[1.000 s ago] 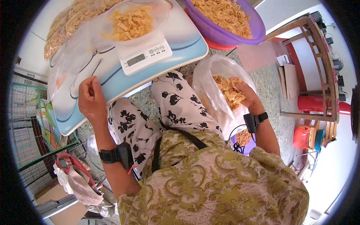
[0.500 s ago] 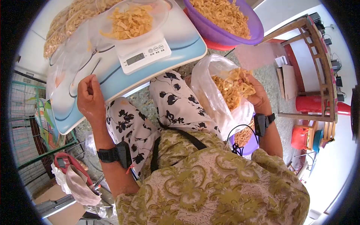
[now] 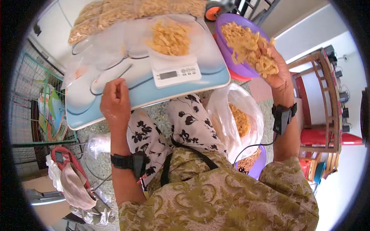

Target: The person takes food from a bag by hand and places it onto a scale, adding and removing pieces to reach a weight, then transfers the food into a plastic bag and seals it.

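Observation:
My right hand [image 3: 278, 71] grips a bunch of yellow, curly, crisp-looking strips [image 3: 256, 57] over the near right side of a purple basin [image 3: 221, 36] with more strips in it. My left hand [image 3: 116, 101] is curled closed at the front edge of the table [image 3: 150, 102], with nothing visible in it. Behind it stands a white digital kitchen scale [image 3: 177, 75]; a clear bowl of strips [image 3: 171, 38] rests on top. Below the basin, an open clear plastic bag [image 3: 219, 115] holds more strips, beside my knee.
Large filled bags [image 3: 131, 13] lie along the table's back edge, with thin plastic bags [image 3: 104, 46] in front. A small purple bowl of thin sticks [image 3: 250, 161] is low at right. A wooden frame [image 3: 327, 100] stands farther right, a wire cage [image 3: 23, 100] at left.
My right hand has moved from the plastic bag up to the purple basin, carrying strips. My left hand stays closed by the table edge. The view has shifted, so the table sits lower and farther right.

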### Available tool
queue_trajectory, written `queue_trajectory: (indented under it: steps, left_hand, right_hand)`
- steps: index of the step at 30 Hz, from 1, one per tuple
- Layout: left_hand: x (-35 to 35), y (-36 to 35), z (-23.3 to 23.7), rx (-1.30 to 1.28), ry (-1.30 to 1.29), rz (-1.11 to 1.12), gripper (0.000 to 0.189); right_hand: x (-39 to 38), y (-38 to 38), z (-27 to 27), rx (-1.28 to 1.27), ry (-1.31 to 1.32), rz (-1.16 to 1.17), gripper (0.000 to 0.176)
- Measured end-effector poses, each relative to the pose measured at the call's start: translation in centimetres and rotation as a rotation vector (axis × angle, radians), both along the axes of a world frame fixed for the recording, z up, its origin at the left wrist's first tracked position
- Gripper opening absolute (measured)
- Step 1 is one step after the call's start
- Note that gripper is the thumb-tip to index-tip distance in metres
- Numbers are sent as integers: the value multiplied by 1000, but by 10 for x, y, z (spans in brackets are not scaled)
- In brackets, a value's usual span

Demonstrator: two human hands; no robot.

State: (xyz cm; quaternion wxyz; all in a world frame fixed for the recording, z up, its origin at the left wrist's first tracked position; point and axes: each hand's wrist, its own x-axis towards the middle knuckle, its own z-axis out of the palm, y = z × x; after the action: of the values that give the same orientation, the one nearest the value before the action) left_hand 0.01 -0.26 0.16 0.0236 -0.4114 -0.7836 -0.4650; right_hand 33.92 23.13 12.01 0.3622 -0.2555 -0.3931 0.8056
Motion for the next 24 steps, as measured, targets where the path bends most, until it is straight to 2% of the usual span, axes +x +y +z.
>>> queue_trajectory:
  steps: [1,5,7,8,9,11,13,15,17,19,20,22,24]
  left_hand:
    - [1,0,2,6,3,15,17]
    - [0,-1,2,12,9,5,15]
    - [0,0,1,16,-8,-15,14]
    - [0,1,1,20,-25,-7,13]
    - [0,1,1,21,-26,1,13]
    - [0,2,2,-6,13,3,11]
    - [1,2,2,1,20,6,10]
    - [2,3,3,6,28,7,10]
    - [1,4,3,8,52,1,9]
    - [1,4,2,8,52,4,9]
    - [1,4,1,8,53,4,8]
    - [0,7,-2,47,74,17,5]
    - [0,9,-1,84,94,32,3]
  right_hand:
    - [-21,0,12,97,-75,-18,39]
    - [-89,0,42,283,-53,31,33]
    - [-115,43,36,259,-7,407,42]
    - [-124,50,27,301,-119,278,39]
    - [-138,50,22,302,-119,287,39]
    - [-168,45,13,576,-303,219,35]
    - [-180,22,20,625,-379,178,32]
    - [-187,17,20,850,-702,191,30]
    - [-199,17,14,927,-745,179,28]
    - [-205,23,0,1443,-695,148,31]
    - [-205,24,-8,1444,-692,151,31]
    - [-207,22,-14,1692,-804,228,39]
    - [-205,18,-6,1631,-873,326,42]
